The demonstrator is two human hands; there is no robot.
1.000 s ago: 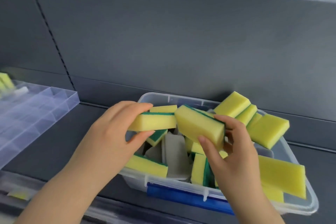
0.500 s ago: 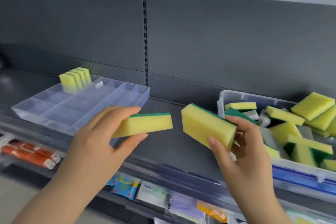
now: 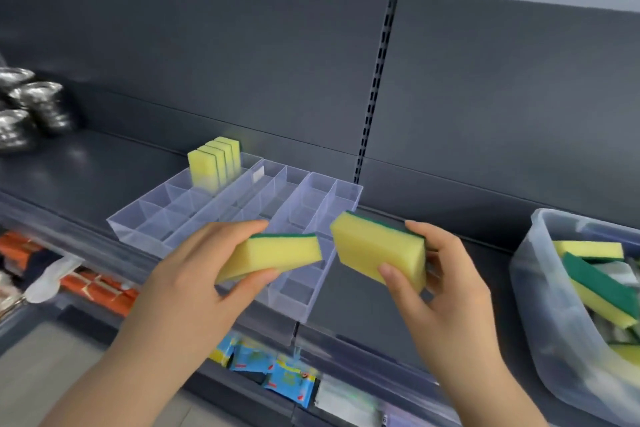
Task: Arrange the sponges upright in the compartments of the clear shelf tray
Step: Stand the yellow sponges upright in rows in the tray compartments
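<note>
The left grip and the right grip are a person's bare hands with slender fingers and short, neatly trimmed nails, each running into a bare forearm, left forearm and right forearm, that reaches the frame's lower edge.

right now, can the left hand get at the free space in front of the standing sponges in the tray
Probably yes. The left hand holds its sponge over the tray, and nothing stands between it and the open compartments in front of the standing sponges.
</note>
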